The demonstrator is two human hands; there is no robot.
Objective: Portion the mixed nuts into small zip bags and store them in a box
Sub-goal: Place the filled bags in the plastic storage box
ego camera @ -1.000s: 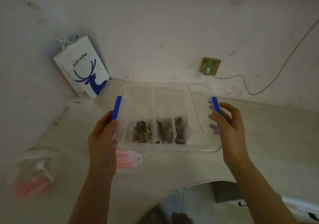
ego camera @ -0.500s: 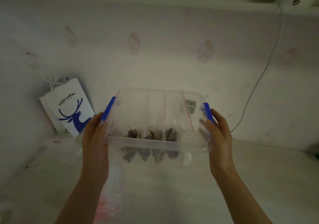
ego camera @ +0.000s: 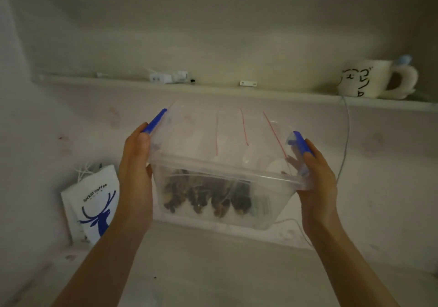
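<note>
A clear plastic box (ego camera: 272,202) with blue side clips is lifted in the air in front of the wall, well above the table. Inside it stand several small zip bags of mixed nuts (ego camera: 206,195), their red seal lines showing through the lid. My left hand (ego camera: 136,164) grips the box's left side at the blue clip. My right hand (ego camera: 316,176) grips the right side, fingers curled over the other clip. The box tilts slightly down to the right.
A white paper coffee bag with a blue deer (ego camera: 93,203) leans against the wall at the left. A narrow shelf (ego camera: 213,90) above holds a white mug (ego camera: 374,79) and small plugs (ego camera: 168,77). A thin cable (ego camera: 344,141) hangs down the wall at the right.
Both hands have raised the box from the table up toward the shelf, and my view has tilted upward with it.
</note>
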